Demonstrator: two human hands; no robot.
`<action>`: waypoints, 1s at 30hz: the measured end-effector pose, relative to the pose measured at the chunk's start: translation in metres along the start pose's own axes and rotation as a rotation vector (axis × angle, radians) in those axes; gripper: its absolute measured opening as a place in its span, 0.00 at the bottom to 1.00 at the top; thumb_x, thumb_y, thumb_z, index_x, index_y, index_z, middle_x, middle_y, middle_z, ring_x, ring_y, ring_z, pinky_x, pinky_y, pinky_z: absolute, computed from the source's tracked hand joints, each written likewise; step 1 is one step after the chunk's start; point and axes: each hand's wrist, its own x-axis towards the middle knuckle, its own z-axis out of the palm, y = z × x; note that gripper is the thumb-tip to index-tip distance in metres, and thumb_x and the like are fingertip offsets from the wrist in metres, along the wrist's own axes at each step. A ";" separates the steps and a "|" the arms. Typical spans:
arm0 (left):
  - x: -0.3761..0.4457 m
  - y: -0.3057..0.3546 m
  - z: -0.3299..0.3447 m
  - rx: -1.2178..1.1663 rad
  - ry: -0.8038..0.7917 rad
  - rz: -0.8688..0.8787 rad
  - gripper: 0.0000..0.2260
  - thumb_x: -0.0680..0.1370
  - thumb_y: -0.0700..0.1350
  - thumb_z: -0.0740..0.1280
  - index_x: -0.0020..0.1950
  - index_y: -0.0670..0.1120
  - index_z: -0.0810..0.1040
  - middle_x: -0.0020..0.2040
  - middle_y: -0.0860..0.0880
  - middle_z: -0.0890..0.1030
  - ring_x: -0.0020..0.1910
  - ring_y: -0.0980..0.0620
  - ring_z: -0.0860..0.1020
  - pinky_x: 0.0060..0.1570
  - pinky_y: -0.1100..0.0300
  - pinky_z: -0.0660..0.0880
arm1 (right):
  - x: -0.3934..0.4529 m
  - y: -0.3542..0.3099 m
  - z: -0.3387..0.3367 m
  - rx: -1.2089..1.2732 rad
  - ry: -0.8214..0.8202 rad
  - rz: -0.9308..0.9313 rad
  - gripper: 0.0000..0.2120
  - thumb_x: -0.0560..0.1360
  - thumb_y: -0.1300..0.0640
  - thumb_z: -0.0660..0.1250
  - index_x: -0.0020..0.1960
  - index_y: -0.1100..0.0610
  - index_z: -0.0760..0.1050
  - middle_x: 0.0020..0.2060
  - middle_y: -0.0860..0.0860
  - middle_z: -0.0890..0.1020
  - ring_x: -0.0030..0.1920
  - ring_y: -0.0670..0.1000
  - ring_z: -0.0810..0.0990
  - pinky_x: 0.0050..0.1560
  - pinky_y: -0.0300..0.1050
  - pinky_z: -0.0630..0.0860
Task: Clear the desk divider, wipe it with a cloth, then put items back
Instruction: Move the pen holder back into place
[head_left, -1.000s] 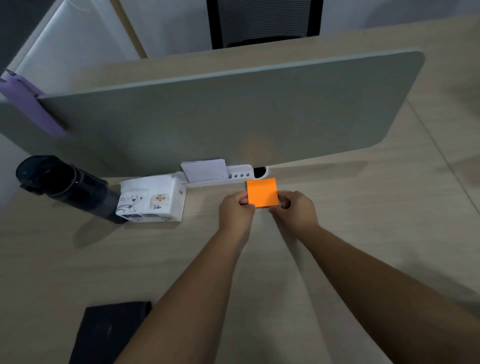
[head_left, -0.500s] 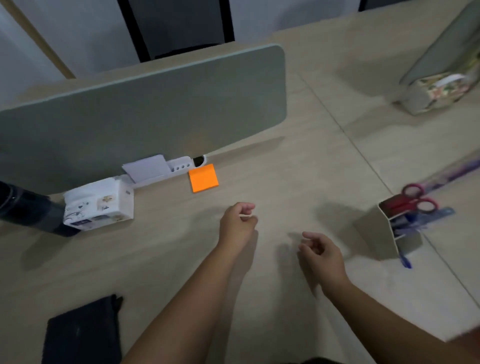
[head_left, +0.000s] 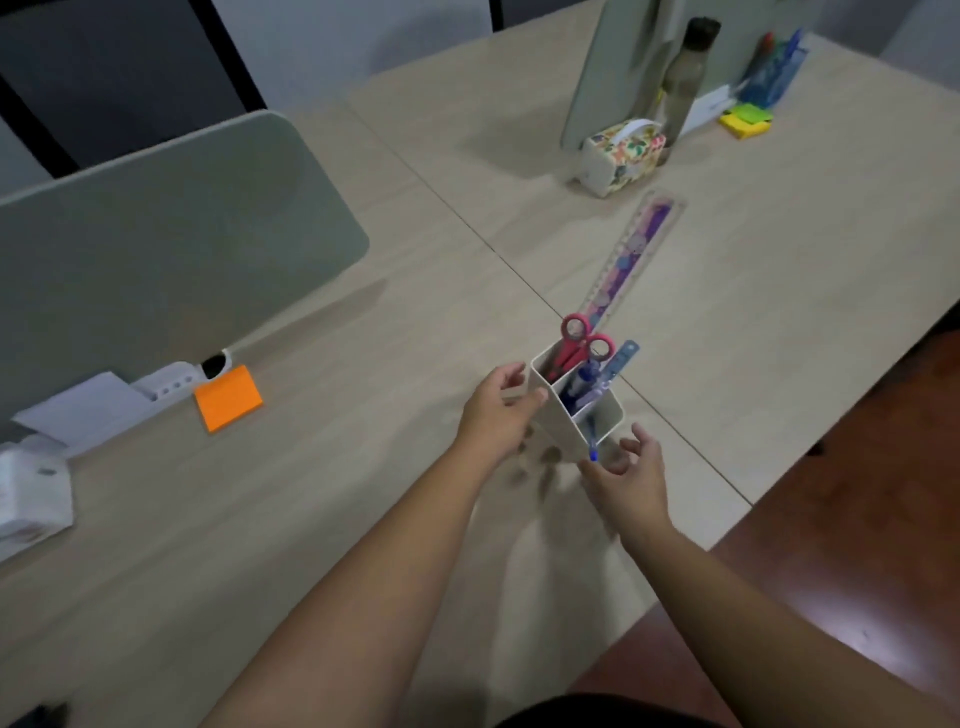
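1. Both hands meet at the pen holder: the left hand grips its left wall with the thumb on the near face and fingers curled toward the far side.
2. On the opposite side, the right hand sits at the holder's lower right corner with fingers loosely spread and relaxed; whether they actually touch the holder cannot be told through the blur.
3. Between the two hands the beige holder tilts, its open top leaning away from the person.
4. Just beyond the left hand's fingertips, red-handled scissors stick out of the holder's far compartment.
5. Blue pens and a small blue ruler fill the compartment nearer the right hand.
6. Further out from both hands, a long patterned ruler lies flat on the desk, one end hidden behind the scissors.
7. Well to the left of the left hand, an orange sticky-note pad lies on the desk, just beside a white tray at the foot of the grey desk divider.
8. Further left still, a white box sits at the picture's edge.
9. Far beyond the right hand stand a second divider, a floral box, a dark bottle and yellow-green sticky notes.
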 end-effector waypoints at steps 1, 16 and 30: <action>0.001 0.003 0.003 -0.013 0.000 0.017 0.21 0.73 0.49 0.71 0.65 0.51 0.75 0.59 0.51 0.80 0.52 0.49 0.82 0.49 0.49 0.81 | 0.003 -0.001 0.001 0.001 -0.054 -0.016 0.32 0.66 0.59 0.77 0.64 0.47 0.67 0.56 0.48 0.76 0.49 0.50 0.82 0.49 0.55 0.82; -0.004 0.015 -0.051 0.371 0.218 0.133 0.24 0.74 0.48 0.71 0.69 0.52 0.73 0.63 0.50 0.78 0.58 0.52 0.77 0.59 0.55 0.75 | 0.005 -0.025 0.049 -0.245 -0.297 -0.239 0.26 0.61 0.53 0.80 0.53 0.47 0.70 0.45 0.45 0.79 0.39 0.40 0.80 0.29 0.31 0.73; 0.006 0.003 -0.229 0.611 0.464 0.093 0.24 0.75 0.46 0.70 0.70 0.46 0.73 0.61 0.44 0.79 0.59 0.46 0.78 0.58 0.58 0.73 | -0.024 -0.056 0.226 -0.310 -0.537 -0.358 0.30 0.61 0.49 0.78 0.54 0.37 0.63 0.55 0.45 0.76 0.46 0.42 0.80 0.49 0.47 0.81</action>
